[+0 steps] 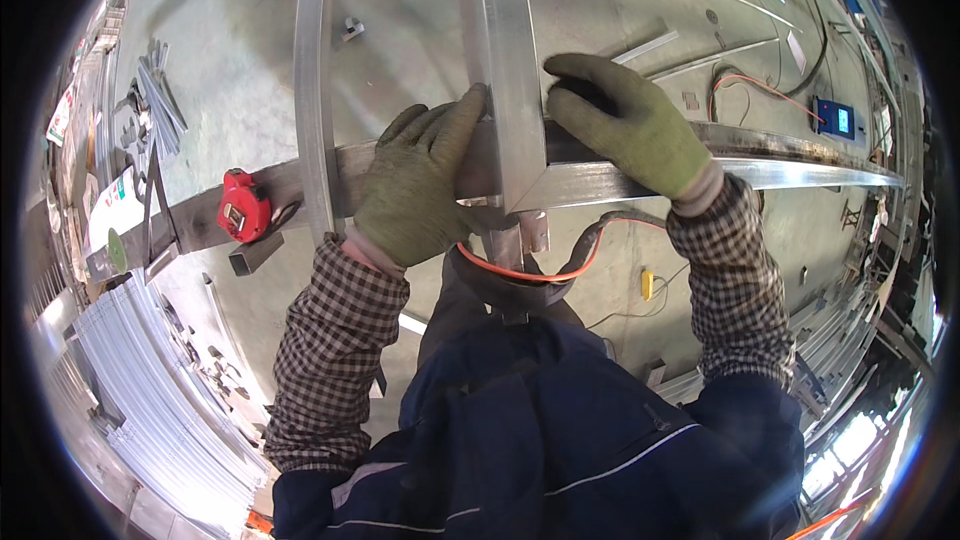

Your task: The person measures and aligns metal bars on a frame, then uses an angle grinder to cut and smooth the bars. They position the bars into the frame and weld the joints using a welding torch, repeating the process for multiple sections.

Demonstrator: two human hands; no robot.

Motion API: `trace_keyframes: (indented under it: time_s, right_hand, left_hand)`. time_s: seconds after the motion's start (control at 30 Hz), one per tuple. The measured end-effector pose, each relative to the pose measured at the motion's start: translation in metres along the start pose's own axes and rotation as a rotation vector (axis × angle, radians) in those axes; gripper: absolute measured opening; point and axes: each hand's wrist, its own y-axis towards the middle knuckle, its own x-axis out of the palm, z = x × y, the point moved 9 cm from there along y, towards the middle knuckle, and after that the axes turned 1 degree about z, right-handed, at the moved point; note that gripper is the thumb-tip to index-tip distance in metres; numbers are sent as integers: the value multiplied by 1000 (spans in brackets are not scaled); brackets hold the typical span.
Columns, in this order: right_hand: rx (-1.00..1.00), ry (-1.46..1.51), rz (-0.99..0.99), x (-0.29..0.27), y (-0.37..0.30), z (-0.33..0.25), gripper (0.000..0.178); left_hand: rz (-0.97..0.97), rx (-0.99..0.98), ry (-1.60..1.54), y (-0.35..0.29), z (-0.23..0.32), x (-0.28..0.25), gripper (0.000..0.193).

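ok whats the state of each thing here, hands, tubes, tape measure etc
left hand: gloved, pressed flat on the tube joint
right hand: gloved, resting on the horizontal steel beam
upright metal tube: lying across the beam, held at the crossing
second metal tube: lying across the beam, untouched
red tape measure: sitting on the beam, tape retracted
orange cable: hanging slack below the joint

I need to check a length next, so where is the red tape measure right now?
In the head view the red tape measure sits on the dark steel beam at the person's left, just left of the upright aluminium bar and the left hand.
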Motion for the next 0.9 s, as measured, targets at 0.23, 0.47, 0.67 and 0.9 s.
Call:
trace_keyframes:
  time_s: [0.23,0.47,0.67,0.9]
  right_hand:
    - [-15,220,-35,16,52,11,75]
    - [182,416,-173,40,63,18,78]
    - [171,382,-212,39,63,16,77]
    - [121,342,-223,35,63,14,81]
  left_hand:
    - [91,82,22,4,4,2,141]
    - [32,59,-10,4,-3,8,136]
    - [7,19,-23,5,-5,8,131]
    - [11,8,-53,5,-7,7,129]
